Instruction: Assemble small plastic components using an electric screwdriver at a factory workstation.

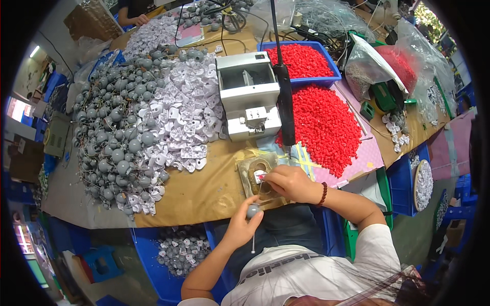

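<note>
Left hand [239, 228] at the table edge: fingers curled, pinching a grey ball part [253, 210] between thumb and fingertips, thin white lead hanging below it. Not fully clenched, just a light tip grip.

Right hand [287, 182] just beyond, fingers pressed together, pinching a small white piece with a red cap [260, 177] down onto the worn jig [255, 173] on the brown table [204, 188]. How firmly it sits in the jig, can't tell; fingers cover it.

Risks, my read:
- Ball is held over the table edge with the blue bin [153, 255] of parts below. A light grip could let it drop into the bin.
- Dangling lead could snag on the jig.
- Fingertips sit right under the hanging driver [285, 97]; pinch hazard if it comes down while they are there.

Farther out: grey feeder box [247, 94] behind the jig, loose red caps [326, 127] on the right, a blue tray [301, 60] of more behind. Left: pile of grey balls [117, 137] and white brackets [184, 112]. Another person's hand [140, 20] at the far end.
</note>
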`<state>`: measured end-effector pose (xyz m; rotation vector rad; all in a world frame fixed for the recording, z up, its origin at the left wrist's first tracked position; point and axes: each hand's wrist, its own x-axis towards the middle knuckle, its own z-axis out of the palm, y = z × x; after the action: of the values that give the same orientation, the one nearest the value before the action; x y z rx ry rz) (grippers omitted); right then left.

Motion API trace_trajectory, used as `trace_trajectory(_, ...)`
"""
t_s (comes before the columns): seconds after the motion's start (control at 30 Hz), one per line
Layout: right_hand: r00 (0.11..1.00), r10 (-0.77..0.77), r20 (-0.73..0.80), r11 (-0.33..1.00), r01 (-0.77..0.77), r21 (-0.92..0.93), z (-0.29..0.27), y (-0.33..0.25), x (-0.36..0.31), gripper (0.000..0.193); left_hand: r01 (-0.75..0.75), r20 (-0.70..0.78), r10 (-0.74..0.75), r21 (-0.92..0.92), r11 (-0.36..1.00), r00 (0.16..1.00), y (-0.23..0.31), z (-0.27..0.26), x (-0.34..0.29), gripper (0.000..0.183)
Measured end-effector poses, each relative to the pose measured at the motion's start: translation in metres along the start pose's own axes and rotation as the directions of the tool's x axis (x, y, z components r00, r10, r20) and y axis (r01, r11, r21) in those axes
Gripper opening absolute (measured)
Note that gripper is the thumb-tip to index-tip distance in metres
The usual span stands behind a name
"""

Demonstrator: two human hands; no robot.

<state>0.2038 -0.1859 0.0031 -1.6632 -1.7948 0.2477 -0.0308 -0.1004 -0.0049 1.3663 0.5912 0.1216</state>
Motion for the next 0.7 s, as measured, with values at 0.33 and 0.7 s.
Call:
trace_trajectory(0.33,0.994,-0.075,-0.074,0.987,0.064,-0.147,0.022,0.015,0.000,0.027,-0.243,-0.114,0.514,0.781,0.576,0.850,-0.001,0.011,0.010,0.033)
trace_trajectory(0.7,0.983,-0.148,0.111,0.945,0.173,-0.277,0.007,0.007,0.002,0.034,-0.250,-0.044,0.567,0.868,0.430,0.823,0.001,0.004,0.015,0.032)
